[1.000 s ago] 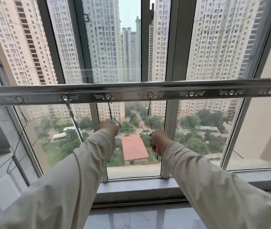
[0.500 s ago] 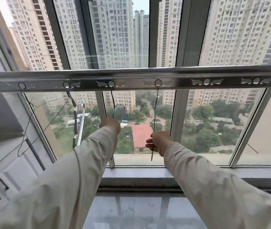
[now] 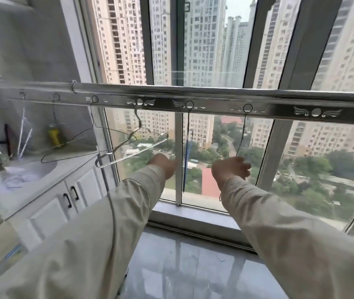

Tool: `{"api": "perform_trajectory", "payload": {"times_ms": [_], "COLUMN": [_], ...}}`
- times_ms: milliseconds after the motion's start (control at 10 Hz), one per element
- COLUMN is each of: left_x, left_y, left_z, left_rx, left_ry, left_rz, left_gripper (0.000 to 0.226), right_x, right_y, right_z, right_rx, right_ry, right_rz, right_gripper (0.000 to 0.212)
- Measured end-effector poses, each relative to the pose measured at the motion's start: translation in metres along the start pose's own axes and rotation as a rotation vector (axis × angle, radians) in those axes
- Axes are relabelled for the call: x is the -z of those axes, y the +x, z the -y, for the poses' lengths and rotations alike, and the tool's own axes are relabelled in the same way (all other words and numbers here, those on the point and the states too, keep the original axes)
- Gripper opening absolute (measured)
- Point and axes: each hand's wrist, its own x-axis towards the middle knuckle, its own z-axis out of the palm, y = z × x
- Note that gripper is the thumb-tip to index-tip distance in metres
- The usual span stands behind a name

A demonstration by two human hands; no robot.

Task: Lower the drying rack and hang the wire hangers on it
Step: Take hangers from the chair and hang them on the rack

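The steel drying rack (image 3: 215, 98) runs across the window at chest height, with a row of holes along it. A silver wire hanger (image 3: 128, 148) hangs tilted from one hole, and a thin dark hanger (image 3: 72, 145) hangs left of it. A blue hanger (image 3: 187, 162) hangs edge-on from the middle hole. My left hand (image 3: 164, 165) is just left of the blue hanger, apart from it and holding nothing. A thin dark wire hanger (image 3: 242, 134) drops from the hole to the right. My right hand (image 3: 229, 170) is below that hanger, fingers spread, with the wire passing behind it.
A white counter with a sink (image 3: 27, 175) and cabinets with black handles (image 3: 70, 196) stands at the left, close under the rack's left end. A yellow bottle (image 3: 53, 135) sits on the counter. The window sill (image 3: 193, 219) and glossy floor tiles (image 3: 193, 266) lie below.
Both hands have let go of the hangers they were gripping. The view has swung left, bringing the counter and more hung hangers into sight. The silver hanger now hangs tilted.
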Motion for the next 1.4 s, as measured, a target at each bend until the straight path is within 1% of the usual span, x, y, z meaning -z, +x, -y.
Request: {"api": "perform_trajectory", "payload": {"times_ms": [100, 200, 300, 400, 500, 600, 700, 800, 900, 1000, 1100, 1200, 1300, 1400], "left_x": [0.036, 0.076, 0.117, 0.168, 0.209, 0.249, 0.273, 0.293, 0.301, 0.299, 0.294, 0.283, 0.237, 0.177], "left_y": [-0.050, -0.104, -0.155, -0.213, -0.261, -0.325, -0.378, -0.439, -0.473, -0.497, -0.511, -0.523, -0.532, -0.532], "left_z": [0.050, 0.110, 0.170, 0.249, 0.313, 0.394, 0.468, 0.538, 0.598, 0.668, 0.732, 0.772, 0.839, 0.893], "left_rx": [0.031, 0.107, 0.180, 0.275, 0.424, 0.579, 0.693, 0.843, 0.982, 1.169, 1.278, 1.354, 1.491, 1.531], "left_ry": [-0.010, 0.019, 0.002, -0.011, -0.101, -0.206, -0.306, -0.380, -0.261, -0.233, -0.304, -0.312, -0.361, -0.414], "left_rz": [-0.064, -0.131, -0.184, -0.251, -0.338, -0.447, -0.523, -0.669, -0.601, -0.553, -0.603, -0.597, -0.515, -0.450], "left_gripper": [0.048, 0.046, 0.048, 0.047, 0.046, 0.042, 0.039, 0.039, 0.035, 0.031, 0.037, 0.026, 0.030, 0.032], "right_x": [-0.005, -0.020, -0.035, -0.061, -0.091, -0.122, -0.156, -0.199, -0.237, -0.287, -0.332, -0.367, -0.420, -0.465], "right_y": [-0.068, -0.151, -0.245, -0.345, -0.434, -0.542, -0.629, -0.719, -0.780, -0.845, -0.890, -0.909, -0.924, -0.926], "right_z": [0.007, 0.008, 0.006, 0.015, 0.016, 0.012, 0.000, -0.022, -0.044, -0.070, -0.095, -0.116, -0.163, -0.215], "right_rx": [0.169, 0.335, 0.451, 0.516, 0.508, 0.612, 0.669, 0.731, 0.778, 0.823, 0.839, 0.834, 0.822, 0.764], "right_ry": [-0.016, 0.018, 0.009, -0.094, -0.088, -0.206, -0.335, -0.449, -0.512, -0.655, -0.774, -0.833, -0.953, -1.037], "right_rz": [0.083, 0.422, 0.723, 1.025, 1.198, 1.366, 1.452, 1.565, 1.671, 1.784, 1.871, 1.862, 1.843, 1.835], "right_gripper": [0.052, 0.016, 0.027, 0.021, 0.008, 0.006, 0.016, 0.012, 0.015, 0.016, 0.022, 0.026, 0.017, 0.012]}}
